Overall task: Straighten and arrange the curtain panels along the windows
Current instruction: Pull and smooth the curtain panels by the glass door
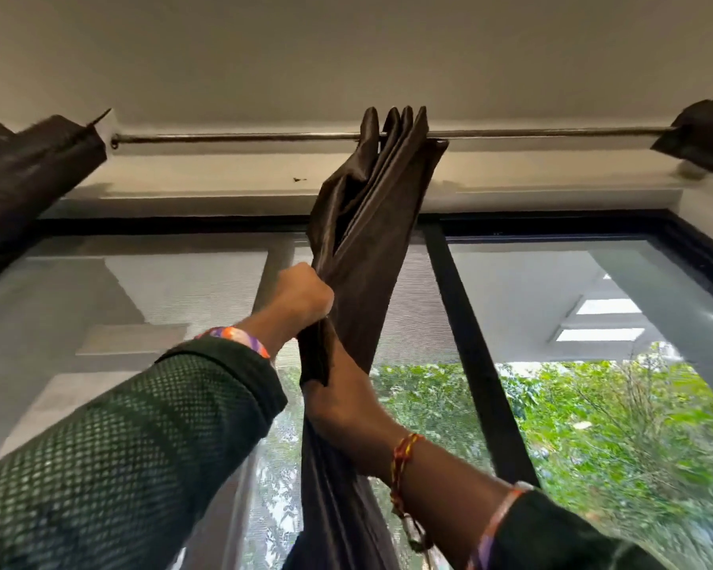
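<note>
- Head view looks up at a metal curtain rod point(239, 137) under the ceiling, above a black-framed window point(462, 322).
- Dark brown curtain panel point(371, 224) hangs bunched in tight folds near the rod's middle.
- Left hand point(303, 294), its grip closed as a fist, clutches the panel's left edge.
- Right hand point(342, 409) sits just below, its grip wrapped around the gathered fabric.
- Two more dark panels hang at the rod's ends: one at the left point(34, 174), one at the right point(704, 137).
</note>
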`<state>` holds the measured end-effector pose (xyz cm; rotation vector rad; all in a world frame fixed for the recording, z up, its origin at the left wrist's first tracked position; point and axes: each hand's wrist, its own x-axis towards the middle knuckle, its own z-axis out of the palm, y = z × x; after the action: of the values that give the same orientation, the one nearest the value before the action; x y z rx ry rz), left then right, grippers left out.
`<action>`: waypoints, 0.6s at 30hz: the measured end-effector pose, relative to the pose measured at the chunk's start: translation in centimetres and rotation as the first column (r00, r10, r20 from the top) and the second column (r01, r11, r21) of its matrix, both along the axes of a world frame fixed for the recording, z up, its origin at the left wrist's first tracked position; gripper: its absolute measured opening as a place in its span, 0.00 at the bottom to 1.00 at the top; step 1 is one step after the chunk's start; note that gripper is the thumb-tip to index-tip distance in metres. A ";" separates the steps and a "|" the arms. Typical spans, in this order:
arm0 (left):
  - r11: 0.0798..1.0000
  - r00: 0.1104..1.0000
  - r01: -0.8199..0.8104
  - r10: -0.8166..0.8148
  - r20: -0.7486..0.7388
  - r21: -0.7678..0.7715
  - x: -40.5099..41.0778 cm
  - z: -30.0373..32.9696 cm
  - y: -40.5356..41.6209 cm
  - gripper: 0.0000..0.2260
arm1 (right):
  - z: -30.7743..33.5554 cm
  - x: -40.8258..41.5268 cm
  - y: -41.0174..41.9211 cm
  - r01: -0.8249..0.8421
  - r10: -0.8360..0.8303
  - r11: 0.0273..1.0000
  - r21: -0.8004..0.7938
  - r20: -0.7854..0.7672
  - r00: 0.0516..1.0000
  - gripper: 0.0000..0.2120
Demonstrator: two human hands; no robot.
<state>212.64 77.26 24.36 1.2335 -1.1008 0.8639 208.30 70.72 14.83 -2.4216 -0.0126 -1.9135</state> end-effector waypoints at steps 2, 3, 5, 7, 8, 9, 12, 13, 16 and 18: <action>1.000 1.000 0.009 -0.009 0.000 -0.010 2.8 0.3 1.5 0.14 | 0.5 2.5 1.4 0.020 -0.020 1.000 0.000 -0.024 1.000 0.38; 1.000 1.000 0.013 -0.013 -0.002 -0.012 4.0 0.3 2.0 0.14 | 0.7 3.7 1.8 0.020 -0.020 1.000 -0.001 -0.034 0.999 0.38; 1.000 1.000 0.010 -0.010 -0.013 -0.011 6.8 0.2 3.1 0.13 | 0.7 6.2 2.9 0.022 -0.021 1.000 0.012 -0.053 0.998 0.38; 1.000 1.000 0.015 -0.016 -0.027 -0.001 9.2 -0.1 4.0 0.12 | 0.5 8.7 3.8 0.028 -0.026 0.999 0.022 -0.073 0.997 0.38; 1.000 0.999 0.020 -0.020 -0.034 0.003 10.2 -0.2 4.3 0.12 | 0.4 9.6 4.0 0.027 -0.025 0.999 0.025 -0.081 0.996 0.38; 1.000 0.999 0.016 -0.015 -0.043 0.007 11.2 -0.4 4.8 0.12 | 0.3 10.7 4.4 0.021 -0.018 0.999 0.027 -0.090 0.996 0.38; 1.000 0.998 -0.002 0.003 -0.063 0.006 13.5 -0.7 5.6 0.11 | 0.0 13.0 5.2 0.015 -0.013 1.000 0.024 -0.112 0.994 0.38; 1.000 0.998 0.002 -0.002 -0.061 0.005 13.9 -0.7 5.8 0.11 | 0.0 13.5 5.4 0.011 -0.008 1.000 0.025 -0.109 0.994 0.38; 1.000 0.999 0.016 -0.016 -0.041 0.002 14.2 -0.9 6.0 0.11 | -0.3 14.0 5.8 0.012 -0.010 0.999 0.031 -0.087 0.996 0.37; 1.000 0.999 0.024 -0.024 -0.029 0.009 13.6 -1.1 5.8 0.11 | -0.6 13.7 5.5 0.023 -0.021 0.999 0.039 -0.064 0.998 0.37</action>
<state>226.19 83.08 23.22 1.2349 -1.0960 0.8215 222.02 76.22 14.27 -2.4650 0.0551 -1.8265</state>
